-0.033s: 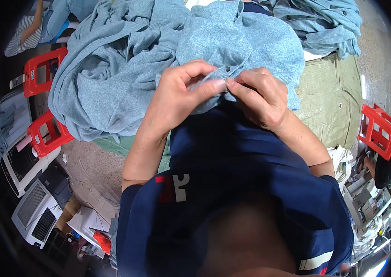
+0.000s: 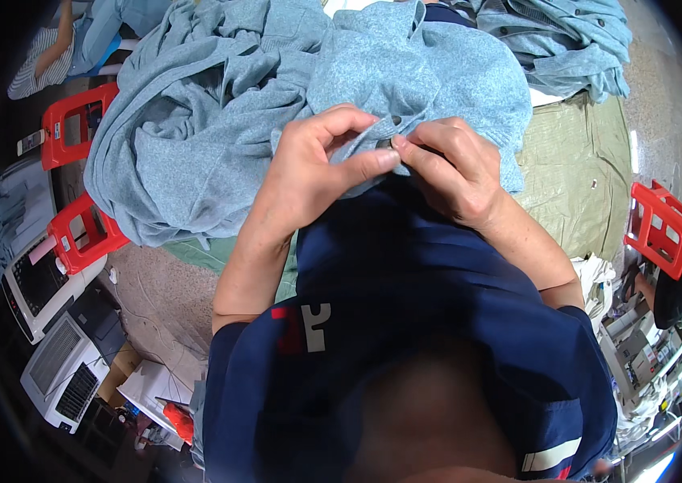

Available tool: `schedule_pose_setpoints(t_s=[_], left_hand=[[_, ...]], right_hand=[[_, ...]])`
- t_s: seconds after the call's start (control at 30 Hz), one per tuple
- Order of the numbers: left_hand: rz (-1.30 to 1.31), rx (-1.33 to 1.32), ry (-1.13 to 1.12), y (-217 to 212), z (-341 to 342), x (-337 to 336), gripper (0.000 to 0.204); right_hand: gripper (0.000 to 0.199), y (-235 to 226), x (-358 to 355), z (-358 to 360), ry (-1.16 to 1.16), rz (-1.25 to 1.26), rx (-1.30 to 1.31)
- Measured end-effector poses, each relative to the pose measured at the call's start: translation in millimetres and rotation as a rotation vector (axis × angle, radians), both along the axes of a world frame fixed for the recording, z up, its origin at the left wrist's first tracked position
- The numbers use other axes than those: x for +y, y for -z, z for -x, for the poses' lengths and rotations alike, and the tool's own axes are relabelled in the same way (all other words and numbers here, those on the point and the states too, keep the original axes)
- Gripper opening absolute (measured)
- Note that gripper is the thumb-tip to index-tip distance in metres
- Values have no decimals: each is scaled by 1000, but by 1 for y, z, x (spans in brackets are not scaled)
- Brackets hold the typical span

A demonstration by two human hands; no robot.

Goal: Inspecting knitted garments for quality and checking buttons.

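Note:
A light blue-grey knit cardigan (image 2: 470, 72) lies across my lap and the pile in front of me. My left hand (image 2: 301, 165) is closed on its edge, fingers behind the cloth and thumb stretched along the front. My right hand (image 2: 462, 169) pinches the same edge with thumb and forefinger, right at a small dark button (image 2: 390, 144). Just above the fingertips a second small dark spot, like a button or buttonhole, shows in the band. The fingertips behind the cloth are hidden.
More blue-grey knitwear (image 2: 180, 153) is heaped at left, and buttoned garments (image 2: 566, 40) lie at far right on green sheeting (image 2: 574, 169). Red stools (image 2: 79, 125) stand left, another red stool (image 2: 663, 229) right. Other people sit at the far left and right edges.
My left thumb has slid slightly down and right, off the button, which now shows more. The right hand has hardly moved.

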State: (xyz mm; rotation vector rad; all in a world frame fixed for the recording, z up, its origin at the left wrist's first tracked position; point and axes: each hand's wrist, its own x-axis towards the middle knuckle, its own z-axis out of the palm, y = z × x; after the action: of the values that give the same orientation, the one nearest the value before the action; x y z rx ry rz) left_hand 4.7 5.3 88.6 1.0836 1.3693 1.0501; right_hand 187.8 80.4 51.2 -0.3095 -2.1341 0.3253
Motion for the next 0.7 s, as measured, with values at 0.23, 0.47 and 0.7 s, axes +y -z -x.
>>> schedule_pose_setpoints(t_s=[0.23,0.47,0.7], left_hand=[[-129,51,85,-1,7,-3,24],[-355,457,135,-8,4,-8,25],[-572,637,120,5,0,-14,27]], right_hand=[[28,-18,-1,4,-145,457,-75],[33,-15,-4,6,-218,504,-128],[37,-11,-2,4,-200,836,-201]])
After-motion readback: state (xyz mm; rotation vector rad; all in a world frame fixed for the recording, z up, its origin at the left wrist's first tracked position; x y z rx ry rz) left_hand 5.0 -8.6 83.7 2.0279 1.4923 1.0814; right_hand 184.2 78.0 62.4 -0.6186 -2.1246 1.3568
